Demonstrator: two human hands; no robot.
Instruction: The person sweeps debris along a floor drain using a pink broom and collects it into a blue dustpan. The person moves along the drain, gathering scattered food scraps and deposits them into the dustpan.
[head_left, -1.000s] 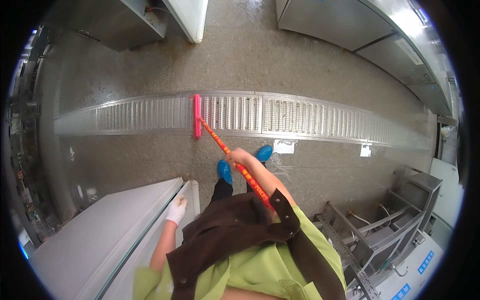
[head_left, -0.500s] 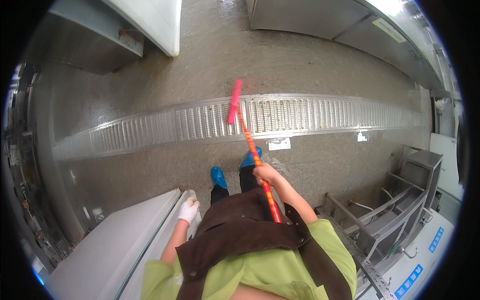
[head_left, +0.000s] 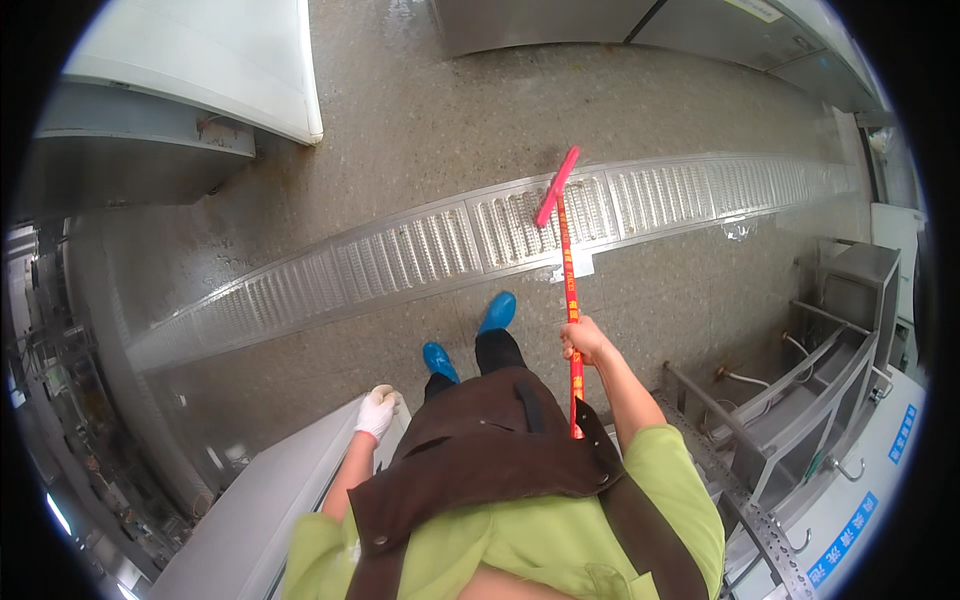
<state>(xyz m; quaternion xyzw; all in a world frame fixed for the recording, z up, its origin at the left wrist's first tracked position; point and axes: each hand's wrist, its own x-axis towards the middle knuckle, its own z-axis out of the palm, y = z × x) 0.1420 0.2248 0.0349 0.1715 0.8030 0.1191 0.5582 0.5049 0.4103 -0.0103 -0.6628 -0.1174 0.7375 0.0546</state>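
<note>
My bare right hand [head_left: 588, 341] is closed round the red patterned handle of a floor squeegee [head_left: 571, 290]. Its upper end reaches back to my brown apron. At the far end, the pink squeegee head [head_left: 557, 187] lies slantwise over the metal drain grating [head_left: 405, 255] in the floor. My left hand [head_left: 377, 412], in a white glove, hangs beside the apron with its fingers curled in. No object shows in it, though the palm is hidden. Close by it is the white top of a cabinet [head_left: 270, 490].
My feet wear blue shoe covers [head_left: 497, 312] on the wet-looking grey floor [head_left: 400, 330]. A white-topped unit [head_left: 200, 60] stands far left, steel cabinets [head_left: 560, 22] far ahead. To the right are a metal frame with pipes [head_left: 790, 390] and a white panel with hooks [head_left: 880, 480].
The squeegee head has swung to the right along the grating, and my right hand has moved right with the handle. My left hand stays beside the cabinet. The whole view has turned slightly.
</note>
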